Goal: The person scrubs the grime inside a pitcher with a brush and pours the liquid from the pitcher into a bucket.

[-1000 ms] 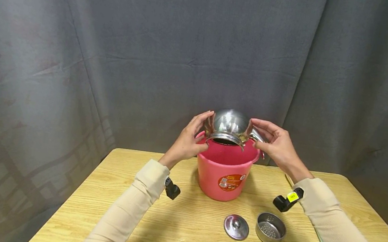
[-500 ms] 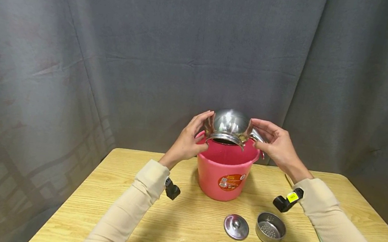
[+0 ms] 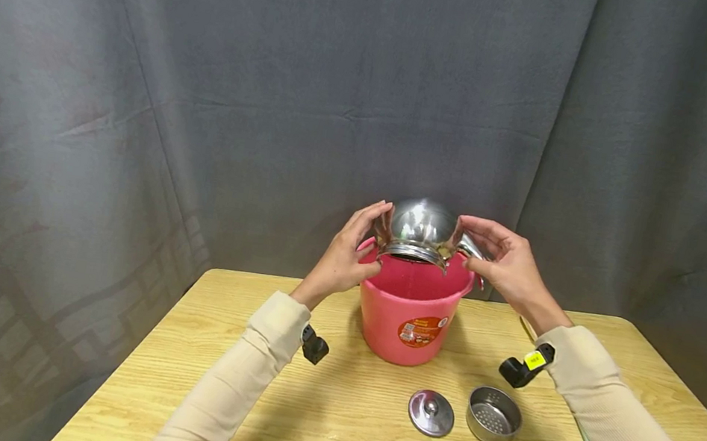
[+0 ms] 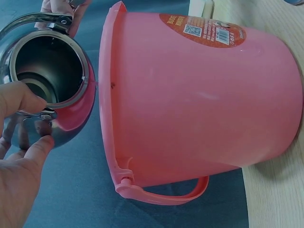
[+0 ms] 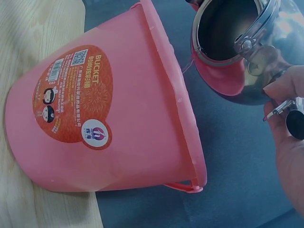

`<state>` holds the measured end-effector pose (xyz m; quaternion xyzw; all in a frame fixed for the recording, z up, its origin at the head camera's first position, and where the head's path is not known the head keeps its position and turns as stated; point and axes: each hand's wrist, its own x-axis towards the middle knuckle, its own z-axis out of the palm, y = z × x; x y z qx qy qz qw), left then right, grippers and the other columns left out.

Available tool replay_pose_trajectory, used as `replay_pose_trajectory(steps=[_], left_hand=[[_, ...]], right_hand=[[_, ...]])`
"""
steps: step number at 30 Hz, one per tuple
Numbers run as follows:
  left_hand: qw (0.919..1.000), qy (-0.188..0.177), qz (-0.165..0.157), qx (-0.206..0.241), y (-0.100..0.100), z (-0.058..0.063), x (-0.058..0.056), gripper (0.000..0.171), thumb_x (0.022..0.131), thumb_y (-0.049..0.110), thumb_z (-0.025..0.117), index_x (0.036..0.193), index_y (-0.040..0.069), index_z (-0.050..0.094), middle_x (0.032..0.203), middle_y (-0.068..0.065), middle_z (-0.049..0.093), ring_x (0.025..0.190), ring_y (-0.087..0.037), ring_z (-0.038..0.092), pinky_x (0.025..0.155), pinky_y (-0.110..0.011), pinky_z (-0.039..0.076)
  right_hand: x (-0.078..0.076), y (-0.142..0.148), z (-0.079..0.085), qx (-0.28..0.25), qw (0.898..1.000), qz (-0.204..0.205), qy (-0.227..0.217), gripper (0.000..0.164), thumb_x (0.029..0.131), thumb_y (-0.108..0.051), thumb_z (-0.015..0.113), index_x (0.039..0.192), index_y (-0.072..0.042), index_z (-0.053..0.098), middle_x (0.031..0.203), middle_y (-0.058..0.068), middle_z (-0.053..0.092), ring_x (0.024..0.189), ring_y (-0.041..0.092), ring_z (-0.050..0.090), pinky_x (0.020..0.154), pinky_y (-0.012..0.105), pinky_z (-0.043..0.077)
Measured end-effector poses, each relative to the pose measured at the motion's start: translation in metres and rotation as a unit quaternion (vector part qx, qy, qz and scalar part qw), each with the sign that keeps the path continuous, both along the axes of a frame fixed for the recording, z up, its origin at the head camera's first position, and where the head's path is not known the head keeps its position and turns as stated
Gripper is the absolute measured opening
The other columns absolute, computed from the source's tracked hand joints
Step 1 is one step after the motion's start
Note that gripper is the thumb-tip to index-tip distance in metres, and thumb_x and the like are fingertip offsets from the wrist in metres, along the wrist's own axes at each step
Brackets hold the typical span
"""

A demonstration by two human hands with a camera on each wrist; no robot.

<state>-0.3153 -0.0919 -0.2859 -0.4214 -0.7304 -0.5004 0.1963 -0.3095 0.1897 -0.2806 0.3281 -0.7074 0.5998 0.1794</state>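
A shiny steel kettle [image 3: 421, 222] is tipped mouth-down over a pink bucket [image 3: 380, 322]. My left hand [image 3: 345, 253] grips its left side, with the thumb near the rim in the left wrist view. On the opposite side my right hand [image 3: 503, 264] holds the kettle body by the spout. The right wrist view shows the spout's open end [image 5: 295, 124] beside that hand. From the kettle's mouth [image 4: 50, 69] a thin trickle seems to run toward the bucket. Its wire handle [image 5: 261, 23] lies folded near the rim.
On the wooden table [image 3: 311, 425], in front of the bucket, lie a round metal lid [image 3: 431, 413] with a knob and a perforated steel strainer cup [image 3: 493, 416]. A thin green item [image 3: 584, 436] is partly hidden by the right sleeve. Grey curtain [image 3: 343, 98] hangs behind the table.
The kettle has tilted slightly further, so less of its dark opening shows in the head view. Both hands keep their hold and have shifted only very slightly with it.
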Motion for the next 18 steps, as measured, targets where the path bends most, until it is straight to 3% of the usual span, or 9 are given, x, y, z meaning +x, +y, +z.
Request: replay_pose_trajectory(steps=[9, 18], left_hand=[[0.9999, 0.013, -0.004, 0.0, 0.0002, -0.0007, -0.001, 0.09, 0.069, -0.026, 0.057, 0.148, 0.012, 0.035, 0.155, -0.014, 0.022, 0.141, -0.024, 0.026, 0.1, -0.059, 0.037], [0.9996, 0.027, 0.0, 0.001, 0.0003, -0.0003, -0.0009, 0.09, 0.07, -0.026, 0.057, 0.148, 0.012, 0.035, 0.155, -0.014, 0.022, 0.14, -0.025, 0.026, 0.1, -0.058, 0.038]], right_hand=[[0.0006, -0.0002, 0.0017, 0.002, 1.0, -0.006, 0.006, 0.058, 0.077, 0.023, 0.058, 0.131, 0.003, 0.056, 0.127, 0.003, 0.061, 0.122, 0.012, 0.053, 0.099, 0.024, 0.042], [0.001, -0.0013, 0.0024, 0.003, 1.0, -0.019, 0.01, 0.058, 0.076, 0.023, 0.06, 0.131, 0.003, 0.056, 0.127, 0.002, 0.061, 0.121, 0.011, 0.053, 0.098, 0.022, 0.043]])
